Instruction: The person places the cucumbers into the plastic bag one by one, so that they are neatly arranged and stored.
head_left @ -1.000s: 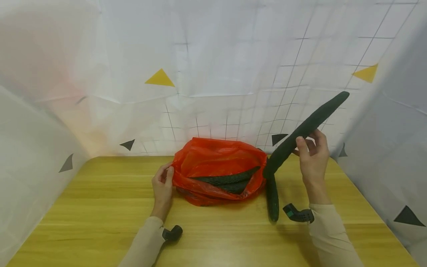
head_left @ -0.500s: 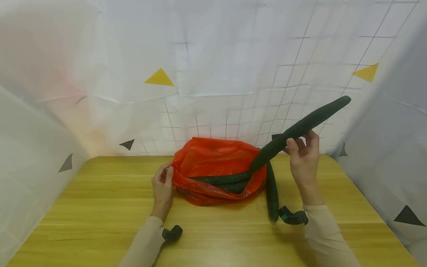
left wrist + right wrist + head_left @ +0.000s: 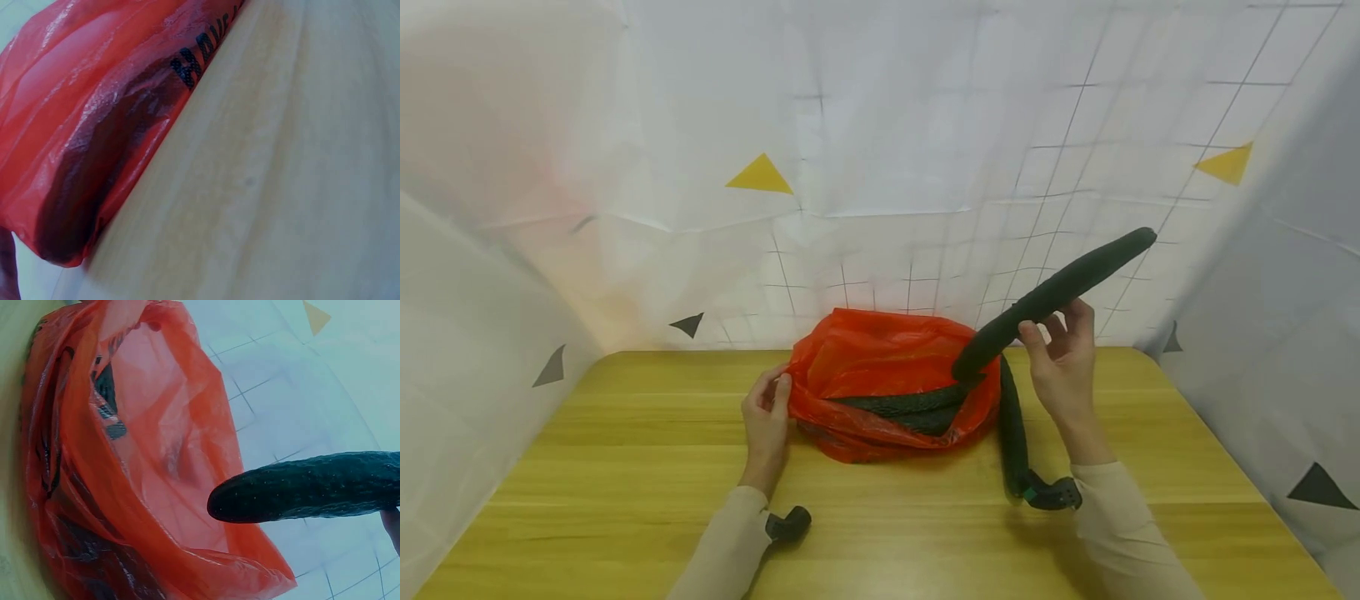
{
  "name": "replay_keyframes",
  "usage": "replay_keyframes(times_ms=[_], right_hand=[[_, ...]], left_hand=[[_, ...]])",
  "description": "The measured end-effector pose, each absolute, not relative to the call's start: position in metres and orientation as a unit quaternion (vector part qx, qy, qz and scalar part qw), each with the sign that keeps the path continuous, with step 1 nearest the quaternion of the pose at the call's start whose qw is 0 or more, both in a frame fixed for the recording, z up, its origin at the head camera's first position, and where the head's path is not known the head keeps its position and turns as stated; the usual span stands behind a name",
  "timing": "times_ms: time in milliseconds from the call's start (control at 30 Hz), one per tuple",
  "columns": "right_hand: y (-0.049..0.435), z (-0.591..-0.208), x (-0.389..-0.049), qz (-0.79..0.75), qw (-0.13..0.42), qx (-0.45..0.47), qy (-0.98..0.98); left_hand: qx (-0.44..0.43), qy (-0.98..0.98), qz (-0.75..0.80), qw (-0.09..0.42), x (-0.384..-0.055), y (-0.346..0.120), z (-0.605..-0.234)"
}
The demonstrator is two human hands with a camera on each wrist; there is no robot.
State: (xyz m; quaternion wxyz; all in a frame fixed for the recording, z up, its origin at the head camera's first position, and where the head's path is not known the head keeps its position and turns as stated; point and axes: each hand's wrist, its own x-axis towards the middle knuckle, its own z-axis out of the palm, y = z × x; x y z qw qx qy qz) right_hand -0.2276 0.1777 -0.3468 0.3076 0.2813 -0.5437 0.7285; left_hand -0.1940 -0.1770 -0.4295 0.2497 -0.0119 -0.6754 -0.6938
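Note:
A red plastic bag (image 3: pixel 880 354) lies on the table with its mouth spread wide, and cucumbers (image 3: pixel 898 403) show inside. At the bag's left rim, my left hand (image 3: pixel 767 421) pinches the plastic between thumb and fingers. My right hand (image 3: pixel 1063 362) grips a long dark green cucumber (image 3: pixel 1060 289) near its middle, held slanted in the air. Its lower end overlaps the bag's right opening in the head view; in the right wrist view that cucumber (image 3: pixel 306 487) points at the bag's mouth. The left wrist view shows a dark cucumber shape (image 3: pixel 94 169) through the red plastic.
Another cucumber (image 3: pixel 1012 425) lies on the wooden table (image 3: pixel 625 467) just right of the bag, its near end partly hidden by the right wrist camera (image 3: pixel 1051 492). A white sheet wall (image 3: pixel 880 125) with grid lines stands behind the table, with side walls left and right.
My right hand has moved left, bringing the held cucumber's lower end from beside the bag to over its right opening. The cucumber's slope has become flatter. My left hand stays at the rim.

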Motion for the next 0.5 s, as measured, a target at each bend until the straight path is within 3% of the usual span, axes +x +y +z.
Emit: replay_keyframes(times_ms=[500], right_hand=[[0.169, -0.359, -0.233, 0.680, 0.307, 0.270, -0.608]], left_hand=[[-0.014, -0.667, -0.701, 0.253, -0.196, -0.177, -0.432]])
